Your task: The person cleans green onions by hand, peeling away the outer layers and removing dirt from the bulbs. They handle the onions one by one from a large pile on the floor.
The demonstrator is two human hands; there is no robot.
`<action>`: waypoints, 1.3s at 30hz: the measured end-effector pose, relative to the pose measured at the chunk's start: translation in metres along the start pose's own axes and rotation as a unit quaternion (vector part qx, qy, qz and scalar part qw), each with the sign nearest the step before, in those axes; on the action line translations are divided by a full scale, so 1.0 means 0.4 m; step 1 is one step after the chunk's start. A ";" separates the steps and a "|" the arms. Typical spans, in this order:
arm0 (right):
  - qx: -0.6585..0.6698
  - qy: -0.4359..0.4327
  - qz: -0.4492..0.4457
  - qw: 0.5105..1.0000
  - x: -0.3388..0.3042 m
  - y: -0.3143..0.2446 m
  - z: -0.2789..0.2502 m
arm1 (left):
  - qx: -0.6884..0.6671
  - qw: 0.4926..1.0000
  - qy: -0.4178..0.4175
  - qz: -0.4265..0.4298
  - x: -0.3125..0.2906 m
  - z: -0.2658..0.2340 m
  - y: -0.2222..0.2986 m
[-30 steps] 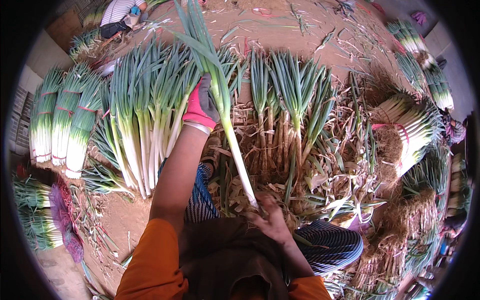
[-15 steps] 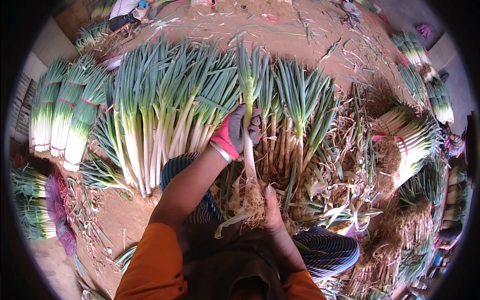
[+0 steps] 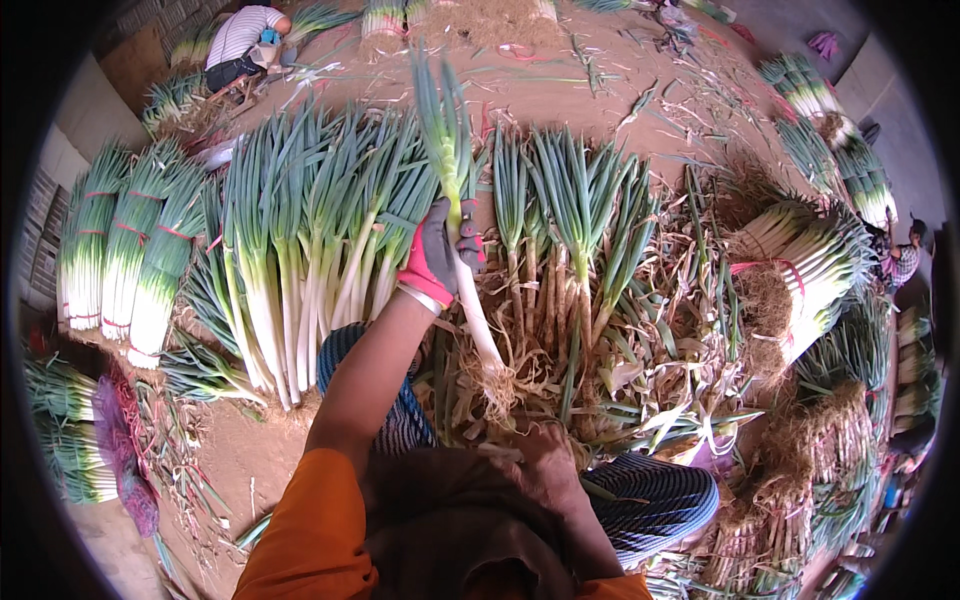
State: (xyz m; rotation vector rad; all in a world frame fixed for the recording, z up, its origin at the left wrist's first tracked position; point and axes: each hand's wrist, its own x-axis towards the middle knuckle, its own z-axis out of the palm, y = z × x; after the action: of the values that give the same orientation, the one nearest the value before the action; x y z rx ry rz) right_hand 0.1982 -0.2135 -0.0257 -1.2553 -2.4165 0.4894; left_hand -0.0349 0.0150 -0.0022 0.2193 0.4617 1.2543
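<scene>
My left hand (image 3: 432, 258), in a pink and grey glove, is closed round a single long green onion (image 3: 477, 322). Its green leaves point up and away from me, while the bare white stalk slants down to a tuft of roots (image 3: 497, 393). Below those roots is my bare right hand (image 3: 545, 458), close to my lap and apart from the stalk; its fingers are mostly hidden. Left of the gloved hand lies a broad row of peeled green onions (image 3: 310, 250) with white stalks. To its right are unpeeled, brownish-stalked green onions (image 3: 560, 270).
Dry peeled leaves (image 3: 660, 350) are heaped at the right. Tied bundles of green onions (image 3: 130, 250) stand at the left, and rooted bundles (image 3: 790, 290) lie at the right. A person (image 3: 245, 45) sits at the far left; another person (image 3: 900, 260) is at the right edge.
My left hand has shifted slightly left with the green onion, which now tilts. My right hand has dropped from beside the roots toward my lap. Loose skin hanging around the roots has come off.
</scene>
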 end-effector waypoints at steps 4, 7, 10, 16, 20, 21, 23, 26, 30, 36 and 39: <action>0.330 0.044 0.140 0.933 0.038 0.032 0.057 | -0.002 1.000 -0.026 -0.008 -0.009 0.031 -0.032; 0.673 0.072 0.213 0.705 0.142 -0.086 0.014 | -0.021 0.999 -0.045 0.003 -0.016 0.013 -0.027; 0.787 -0.001 0.243 0.567 0.169 -0.074 0.072 | -0.002 0.999 -0.020 0.050 -0.027 0.033 -0.022; 0.782 0.013 0.221 0.583 0.046 -0.055 0.065 | 0.070 0.993 0.056 0.079 -0.073 0.060 0.043; 0.761 -0.051 0.148 0.630 -0.070 -0.065 0.109 | 0.118 0.981 0.078 0.132 -0.027 0.006 0.148; 0.727 -0.049 0.179 0.661 -0.094 -0.052 0.129 | 0.153 0.977 0.081 0.124 -0.019 0.012 0.193; 0.673 -0.056 0.254 0.693 -0.071 -0.047 0.095 | 0.200 0.970 0.091 0.103 -0.030 -0.002 0.261; 0.154 -0.094 0.200 0.963 -0.014 0.059 0.151 | 0.241 0.957 0.115 0.115 -0.089 -0.116 0.445; 0.112 -0.032 0.273 0.955 0.098 0.191 0.158 | 0.318 0.884 0.313 0.135 -0.202 -0.315 0.581; 0.020 -0.108 0.367 0.924 0.238 0.376 0.409 | 0.362 0.799 0.477 0.062 -0.509 -0.870 0.476; -0.008 -0.188 0.399 0.897 0.288 0.424 0.433 | 0.384 0.782 0.482 0.087 -0.465 -0.703 0.405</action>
State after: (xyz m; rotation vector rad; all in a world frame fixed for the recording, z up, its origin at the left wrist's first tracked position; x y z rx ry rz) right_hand 0.1733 -0.0489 -0.2361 -2.3362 -2.0629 1.0100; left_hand -0.3451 -0.1371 -0.1460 0.2943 1.9003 1.2265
